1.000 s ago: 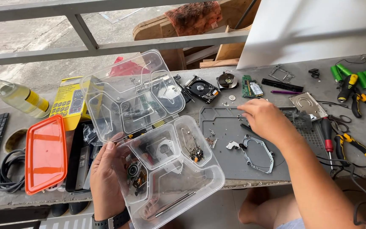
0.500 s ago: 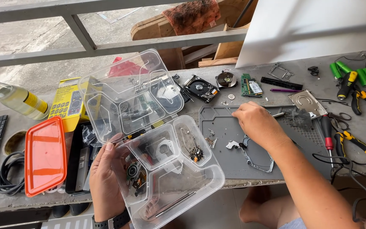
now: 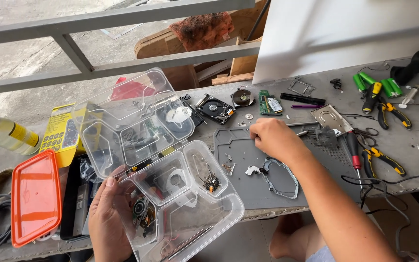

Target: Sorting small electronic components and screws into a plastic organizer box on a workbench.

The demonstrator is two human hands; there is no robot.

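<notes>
Left hand [image 3: 110,213] grip clamps clear organizer box [image 3: 170,194] edge; right hand [image 3: 273,138] fingers curled on mat [image 3: 248,187].

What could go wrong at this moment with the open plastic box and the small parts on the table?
1. The left hand alone supports the clear compartment box, which hangs partly past the table edge with its lid open; if it tips, the small screws inside could spill.
2. The right hand works over the grey mat close to loose tiny parts; a sweep of the wrist might scatter them.
</notes>
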